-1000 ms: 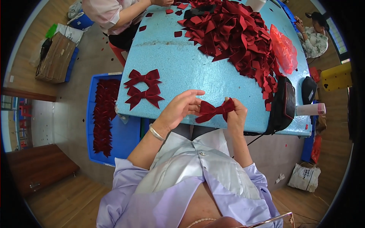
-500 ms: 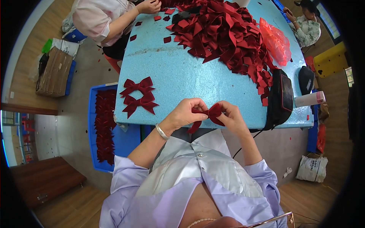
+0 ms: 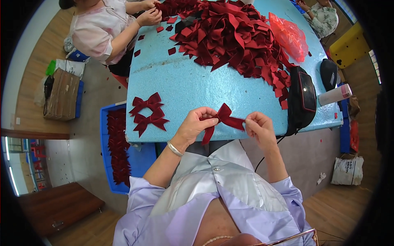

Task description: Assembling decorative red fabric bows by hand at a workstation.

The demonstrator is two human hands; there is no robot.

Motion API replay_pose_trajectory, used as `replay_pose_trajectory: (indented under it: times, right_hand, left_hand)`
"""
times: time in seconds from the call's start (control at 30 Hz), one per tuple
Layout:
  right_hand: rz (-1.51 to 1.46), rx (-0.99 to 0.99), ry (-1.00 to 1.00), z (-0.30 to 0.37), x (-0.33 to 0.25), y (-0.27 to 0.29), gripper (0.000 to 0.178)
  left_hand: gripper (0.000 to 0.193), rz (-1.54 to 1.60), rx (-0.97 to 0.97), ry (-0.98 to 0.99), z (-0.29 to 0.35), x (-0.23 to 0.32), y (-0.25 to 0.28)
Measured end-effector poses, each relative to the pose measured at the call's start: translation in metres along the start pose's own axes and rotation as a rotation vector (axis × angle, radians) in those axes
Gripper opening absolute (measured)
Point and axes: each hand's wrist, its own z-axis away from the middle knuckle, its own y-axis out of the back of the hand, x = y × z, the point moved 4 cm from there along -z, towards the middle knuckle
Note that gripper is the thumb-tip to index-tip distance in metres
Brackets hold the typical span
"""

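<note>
Between my hands, above the near edge of the blue table [image 3: 184,90], is a dark red velvet bow [image 3: 225,116]. My left hand [image 3: 200,124] pinches it close to its knot, with one tail hanging below the fingers. The fingertips of my right hand [image 3: 259,126] are closed on the end of the strip that stretches right from the knot. Two finished-looking red bows [image 3: 150,120] lie to the left, one above the other. Farther back is a large heap of red ribbon pieces [image 3: 234,37].
A black bag [image 3: 301,100], a dark pouch [image 3: 329,75] and a white-pink bottle [image 3: 334,95] stand at the right edge. A red plastic bag [image 3: 289,37] lies beside the heap. Below left, a blue crate [image 3: 139,160] holds rows of bows. A co-worker [image 3: 102,33] sits far left.
My right hand has moved right from the knot, drawing a strip of the bow out sideways. The left hand keeps its pinch. The whole view has shifted slightly.
</note>
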Motion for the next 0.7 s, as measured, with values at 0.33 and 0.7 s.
replay_pose_trajectory:
  times: [0.33, 0.7]
  right_hand:
    - [-0.035, 0.033, -0.078, 0.003, 0.012, -0.064, 0.019]
    - [-0.082, 0.004, -0.08, -0.001, 0.024, -0.061, 0.015]
  left_hand:
    - [0.017, 0.144, 0.042, -0.075, -0.007, -0.003, -0.007]
    - [0.02, 0.226, 0.107, -0.126, -0.003, 0.001, -0.003]
